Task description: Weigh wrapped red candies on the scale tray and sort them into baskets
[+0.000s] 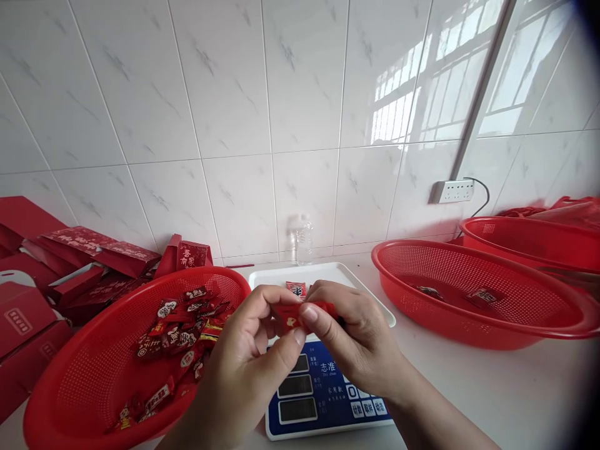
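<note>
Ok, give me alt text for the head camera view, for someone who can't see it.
Left hand and right hand hold a small red packet above a digital scale. A red basket of wrapped packets stands left, a second basket with at least two packets right; a tiled wall rises behind.

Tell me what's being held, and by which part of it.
A small red packet, pinched by its near edge between the thumbs and fingers of both the left hand and the right hand.
</note>
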Tool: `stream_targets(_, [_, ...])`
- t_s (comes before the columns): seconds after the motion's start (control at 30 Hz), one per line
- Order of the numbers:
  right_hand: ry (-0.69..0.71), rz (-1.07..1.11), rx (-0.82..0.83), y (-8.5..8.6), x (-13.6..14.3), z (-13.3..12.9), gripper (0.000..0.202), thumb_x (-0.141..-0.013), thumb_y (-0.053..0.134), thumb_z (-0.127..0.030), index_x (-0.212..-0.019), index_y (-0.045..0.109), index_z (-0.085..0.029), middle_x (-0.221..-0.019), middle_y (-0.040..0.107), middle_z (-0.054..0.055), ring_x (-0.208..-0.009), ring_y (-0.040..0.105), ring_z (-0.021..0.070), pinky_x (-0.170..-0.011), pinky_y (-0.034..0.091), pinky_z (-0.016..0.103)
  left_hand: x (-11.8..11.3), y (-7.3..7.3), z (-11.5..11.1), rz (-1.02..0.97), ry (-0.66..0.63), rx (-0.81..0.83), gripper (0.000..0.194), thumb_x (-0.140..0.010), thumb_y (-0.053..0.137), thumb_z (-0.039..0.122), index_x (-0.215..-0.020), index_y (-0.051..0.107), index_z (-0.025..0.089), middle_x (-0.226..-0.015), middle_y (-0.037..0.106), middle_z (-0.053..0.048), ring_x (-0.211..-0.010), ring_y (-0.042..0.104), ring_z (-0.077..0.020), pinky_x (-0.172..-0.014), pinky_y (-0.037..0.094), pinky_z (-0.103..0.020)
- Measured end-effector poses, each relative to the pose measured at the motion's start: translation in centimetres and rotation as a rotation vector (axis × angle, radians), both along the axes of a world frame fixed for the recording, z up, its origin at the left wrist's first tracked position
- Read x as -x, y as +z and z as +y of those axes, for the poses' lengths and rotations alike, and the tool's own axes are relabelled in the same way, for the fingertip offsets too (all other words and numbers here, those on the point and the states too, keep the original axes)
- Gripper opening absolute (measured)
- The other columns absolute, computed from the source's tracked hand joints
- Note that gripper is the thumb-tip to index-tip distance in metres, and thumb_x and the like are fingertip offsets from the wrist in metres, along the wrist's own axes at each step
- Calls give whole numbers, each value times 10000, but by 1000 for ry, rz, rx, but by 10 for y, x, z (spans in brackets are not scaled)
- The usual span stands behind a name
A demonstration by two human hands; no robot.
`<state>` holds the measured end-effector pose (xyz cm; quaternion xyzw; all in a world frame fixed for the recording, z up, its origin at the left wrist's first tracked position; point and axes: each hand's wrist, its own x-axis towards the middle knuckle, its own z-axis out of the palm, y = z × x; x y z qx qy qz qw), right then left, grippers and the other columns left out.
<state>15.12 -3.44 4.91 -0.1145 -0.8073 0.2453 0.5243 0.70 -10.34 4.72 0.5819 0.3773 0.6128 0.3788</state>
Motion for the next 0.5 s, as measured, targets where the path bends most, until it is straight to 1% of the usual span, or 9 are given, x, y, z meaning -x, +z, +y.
stream_targets(0.07, [16,33,48,-1,3,1,444,-998,516,-424,-618,512,-195,-573,508,-17,-530,467,110,-497,373,255,1,0,2,2,-13,11,84,-905,697,314,-970,687,263,-830,650,20,-770,623,-94,-721,521,-151])
stream_targets(0.1, [45,54,89,-1,4,1,446,-994,526,-433,-617,511,-195,-576,513,-19,-535,470,109,-502,377,254,2,0,3,2,-12,14,87,-906,698,328,-960,688,260,-814,647,24,-744,611,-86,-707,516,-146])
stream_targets(0.17, [157,98,187,-3,8,4,442,-990,531,-457,-634,524,-195,-598,541,-18,-559,491,111,-530,401,255,3,-1,6,-22,9,6,101,-895,715,344,-939,689,257,-792,637,37,-706,590,-72,-684,506,-137])
stream_targets(0.23, [273,126,280,-5,12,8,414,-991,520,-483,-694,555,-197,-640,566,-18,-588,502,113,-565,421,259,5,-2,9,-81,58,-19,120,-883,731,355,-922,683,252,-806,640,42,-710,586,-70,-685,503,-142])
stream_targets(0.3, [321,114,353,-7,14,10,346,-975,546,-493,-798,584,-198,-708,585,-15,-617,494,112,-592,424,263,5,-2,11,-148,100,-49,138,-885,727,364,-910,664,243,-861,665,33,-767,605,-85,-728,511,-167])
stream_targets(0.37, [298,97,411,-7,13,11,298,-950,588,-489,-884,592,-199,-759,588,-10,-643,482,117,-603,412,267,5,-1,13,-173,107,-53,139,-902,706,361,-905,648,234,-900,683,20,-842,621,-109,-778,517,-199])
stream_targets(0.4, [274,93,433,-7,13,11,293,-939,603,-487,-896,591,-198,-763,582,-10,-646,473,119,-599,402,268,5,-1,13,-163,94,-46,138,-908,698,358,-904,645,230,-898,686,16,-862,625,-118,-793,518,-211])
stream_targets(0.47, [220,94,467,-5,10,10,296,-920,622,-482,-855,589,-195,-728,558,-17,-628,439,118,-573,372,264,4,0,13,-114,84,-32,144,-910,692,359,-898,645,224,-861,682,12,-851,629,-130,-787,519,-224])
stream_targets(0.5, [195,87,483,-4,9,9,297,-909,635,-472,-818,583,-195,-694,536,-27,-608,414,114,-551,351,259,4,0,13,-78,103,-35,151,-908,693,366,-901,650,222,-859,686,6,-843,634,-137,-783,521,-233])
